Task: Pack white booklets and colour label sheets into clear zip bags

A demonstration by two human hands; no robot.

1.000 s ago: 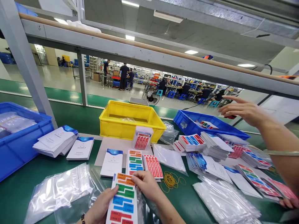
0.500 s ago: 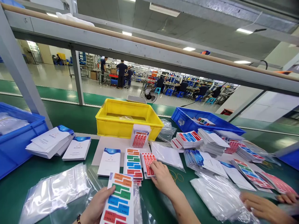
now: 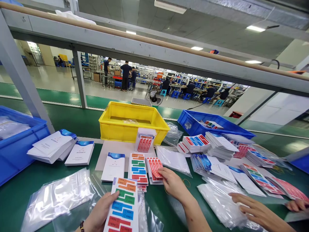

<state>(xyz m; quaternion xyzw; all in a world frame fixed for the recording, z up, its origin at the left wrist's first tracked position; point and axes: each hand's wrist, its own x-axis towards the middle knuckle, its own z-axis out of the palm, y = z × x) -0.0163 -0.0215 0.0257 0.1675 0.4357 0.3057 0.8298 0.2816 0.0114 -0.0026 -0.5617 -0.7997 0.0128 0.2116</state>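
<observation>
Low in the head view, my left hand [image 3: 100,208] grips a sheet of coloured stickers [image 3: 123,203], thumb on top; whatever lies beneath the sheet is hidden. My right hand [image 3: 175,185] pinches the near right corner of a red sticker sheet [image 3: 154,167], which bends up a little from its stack. Left of that stack lies a pile of multicoloured sticker sheets [image 3: 138,167]. Farther left is a stack of white booklets [image 3: 113,169] with blue tops. Clear plastic bags [image 3: 58,196] lie left of my left hand.
A yellow bin [image 3: 120,130] stands behind the stacks, with blue bins [image 3: 21,145] at both sides. At right, a co-worker's hand [image 3: 256,206] reaches over plastic bags [image 3: 222,199]. More booklets [image 3: 220,146] and sticker stacks [image 3: 196,143] lie there.
My right hand has drawn slightly right and lifted the red sheet's corner. My left hand stays nearly still with its sheet. The co-worker's hand has moved left over the bags.
</observation>
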